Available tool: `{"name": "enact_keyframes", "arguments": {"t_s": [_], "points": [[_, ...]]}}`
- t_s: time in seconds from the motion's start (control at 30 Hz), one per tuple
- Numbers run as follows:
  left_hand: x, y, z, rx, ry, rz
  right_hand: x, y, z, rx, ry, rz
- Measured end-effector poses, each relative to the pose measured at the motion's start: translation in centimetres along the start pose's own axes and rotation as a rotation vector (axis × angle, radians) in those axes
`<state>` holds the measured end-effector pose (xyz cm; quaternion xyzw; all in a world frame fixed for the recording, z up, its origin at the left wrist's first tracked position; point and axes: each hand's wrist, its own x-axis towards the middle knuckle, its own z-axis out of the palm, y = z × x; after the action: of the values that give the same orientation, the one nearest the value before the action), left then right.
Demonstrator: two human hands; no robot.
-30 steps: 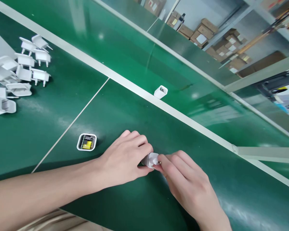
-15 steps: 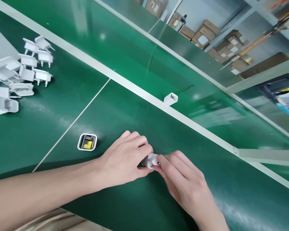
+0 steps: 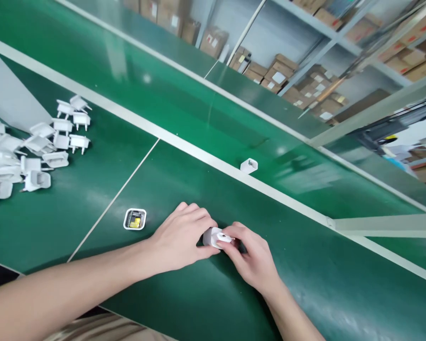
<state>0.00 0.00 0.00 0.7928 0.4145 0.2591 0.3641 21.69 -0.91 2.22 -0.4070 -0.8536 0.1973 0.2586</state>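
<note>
both hands meet low on the green tabletop (image 3: 184, 303), a little right of its white dividing line. the left hand (image 3: 179, 239) has its grip clenched around a small white plug (image 3: 215, 237), fingers curled over the top and thumb under it. the right hand (image 3: 252, 255) pinches the other end of the same plug with its fingertips, so the plug sits between the two hands, just above the surface. near the left hand, to its left, an open white casing (image 3: 135, 219) lies flat with a yellow part inside. further left is a pile of white plug parts (image 3: 39, 149). a single white block (image 3: 249, 165) lies on the belt behind the pale rail.
</note>
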Motion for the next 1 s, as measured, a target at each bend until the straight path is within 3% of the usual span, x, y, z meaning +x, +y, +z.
{"name": "enact_keyframes", "arguments": {"t_s": [0.13, 0.27, 0.37, 0.43, 0.53, 0.6, 0.67, 0.77, 0.83, 0.9, 1.0], "points": [[1.0, -1.9, 2.6, -0.054, 0.109, -0.092, 2.5, 5.3, 0.0, 0.075, 0.200, 0.306], [2.7, -4.2, 4.9, 0.036, 0.145, -0.044, 10.0, 12.2, -0.3, -0.025, 0.315, 0.321], [4.7, -5.6, 6.5, 0.116, 0.127, -0.016, 15.4, 17.3, 0.4, -0.086, 0.286, 0.309], [5.8, -5.7, 7.7, 0.220, 0.142, 0.052, 17.5, 20.0, 0.6, -0.141, 0.241, 0.311], [6.2, -4.2, 8.3, 0.425, 0.193, 0.296, 17.7, 22.9, -0.4, -0.243, 0.234, 0.347], [5.4, -2.9, 7.0, 0.529, 0.295, 0.485, 16.3, 24.1, -2.1, -0.319, 0.291, 0.382], [4.0, -2.7, 4.1, 0.578, 0.450, 0.526, 14.0, 25.1, -4.3, -0.403, 0.378, 0.408], [1.6, -6.1, -1.7, 0.553, 0.679, 0.202, 10.5, 27.5, -6.7, -0.495, 0.423, 0.448], [0.3, -9.9, -5.2, 0.625, 0.786, -0.052, 8.6, 29.4, -7.0, -0.612, 0.249, 0.526], [-0.2, -13.4, -7.5, 0.780, 0.712, -0.261, 7.4, 30.5, -6.5, -0.617, 0.217, 0.527], [0.6, -16.0, -8.4, 0.863, 0.623, -0.323, 6.8, 30.2, -5.5, -0.660, 0.314, 0.450]]}}
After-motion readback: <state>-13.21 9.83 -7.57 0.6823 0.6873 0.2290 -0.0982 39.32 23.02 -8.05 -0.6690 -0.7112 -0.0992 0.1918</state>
